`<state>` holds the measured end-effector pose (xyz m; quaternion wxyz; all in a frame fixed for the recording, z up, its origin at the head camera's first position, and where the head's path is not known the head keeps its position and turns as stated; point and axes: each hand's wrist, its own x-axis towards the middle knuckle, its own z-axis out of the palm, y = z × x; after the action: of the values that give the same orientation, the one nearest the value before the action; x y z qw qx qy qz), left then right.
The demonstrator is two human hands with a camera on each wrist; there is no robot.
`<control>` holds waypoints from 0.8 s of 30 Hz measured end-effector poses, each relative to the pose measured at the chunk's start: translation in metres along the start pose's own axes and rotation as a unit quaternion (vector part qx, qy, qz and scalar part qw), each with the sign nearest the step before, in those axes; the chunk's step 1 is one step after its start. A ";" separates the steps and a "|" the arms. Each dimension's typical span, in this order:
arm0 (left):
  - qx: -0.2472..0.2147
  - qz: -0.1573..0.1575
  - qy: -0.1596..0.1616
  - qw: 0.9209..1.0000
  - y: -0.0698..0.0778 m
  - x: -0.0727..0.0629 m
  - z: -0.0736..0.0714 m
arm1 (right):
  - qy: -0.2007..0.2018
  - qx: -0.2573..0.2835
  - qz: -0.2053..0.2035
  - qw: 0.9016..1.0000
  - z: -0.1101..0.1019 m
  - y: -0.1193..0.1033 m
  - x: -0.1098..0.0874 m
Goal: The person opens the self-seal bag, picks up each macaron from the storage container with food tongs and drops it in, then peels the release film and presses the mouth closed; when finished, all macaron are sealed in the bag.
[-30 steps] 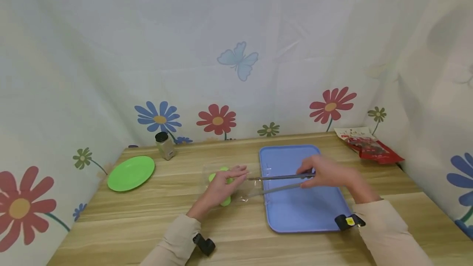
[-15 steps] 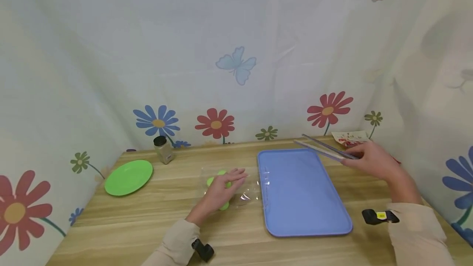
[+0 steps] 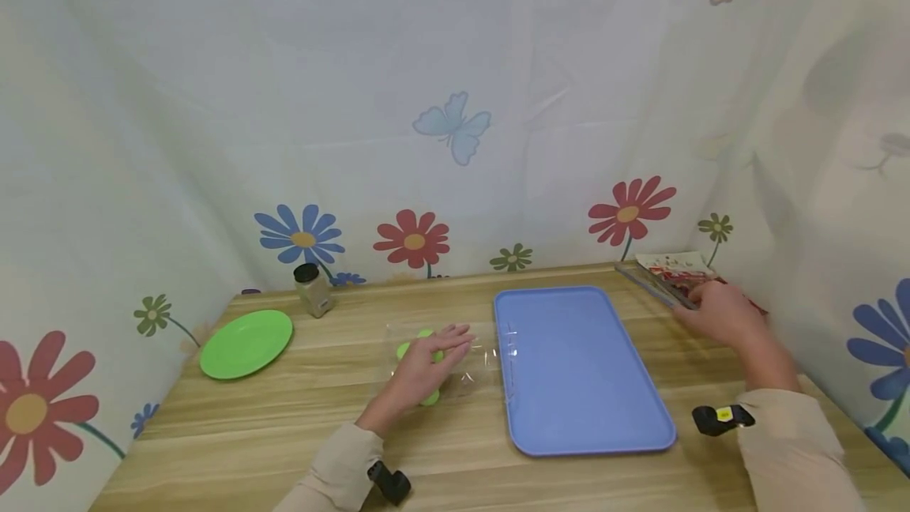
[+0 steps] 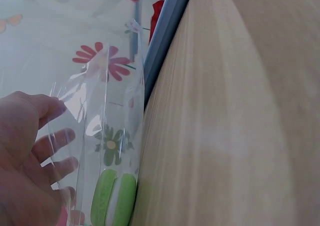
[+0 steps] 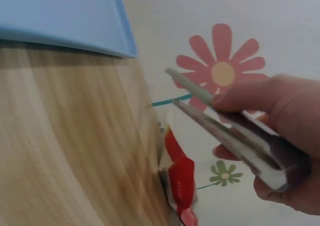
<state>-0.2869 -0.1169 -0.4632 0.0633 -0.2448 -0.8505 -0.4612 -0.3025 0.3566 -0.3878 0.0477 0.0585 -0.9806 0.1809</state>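
Note:
My left hand (image 3: 425,362) rests on a clear plastic bag (image 3: 478,366) that holds green macarons (image 4: 114,198). Its fingers are extended and touch the film, partly hiding the macarons. The bag's open end overlaps the left rim of a blue tray (image 3: 583,378). Beyond the tray's right side, my right hand (image 3: 728,316) grips a pair of metal tongs (image 5: 227,136), whose arms stand a little apart with nothing between their tips. In the head view the tongs overlap a red and white snack pouch (image 3: 675,265), which the hand partly hides.
At the left of the wooden table (image 3: 284,425) lies a green plate (image 3: 246,344). Behind it a spice jar (image 3: 313,291) with a black lid stands near the back edge. A flower-printed curtain (image 3: 355,101) hangs around the back and sides.
The right hand has carried the tongs from the bag's mouth across the tray to the right, then lowered them beside the pouch. The left hand has stayed on the bag.

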 end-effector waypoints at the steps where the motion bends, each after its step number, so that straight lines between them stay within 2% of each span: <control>1: 0.001 0.001 0.001 1.000 -0.001 0.000 0.000 | -0.003 -0.001 -0.003 1.000 0.004 0.001 0.001; 6: 0.000 0.001 0.000 1.000 -0.001 0.000 -0.001 | -0.027 0.008 0.004 1.000 0.022 -0.003 0.004; 14: -0.002 0.017 0.009 1.000 0.003 0.000 -0.003 | -0.084 0.018 0.043 0.995 0.046 -0.005 0.007; 19: 0.004 0.018 0.012 1.000 0.004 0.000 -0.003 | -0.099 0.028 0.054 0.993 0.048 -0.004 0.007; 24: 0.000 0.022 0.013 1.000 0.004 0.000 -0.003 | -0.100 0.032 0.046 0.993 0.042 -0.007 0.004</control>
<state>-0.2853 -0.1174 -0.4583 0.0845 -0.2577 -0.8440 -0.4628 -0.3083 0.3349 -0.4240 -0.0607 0.0329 -0.9757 0.2078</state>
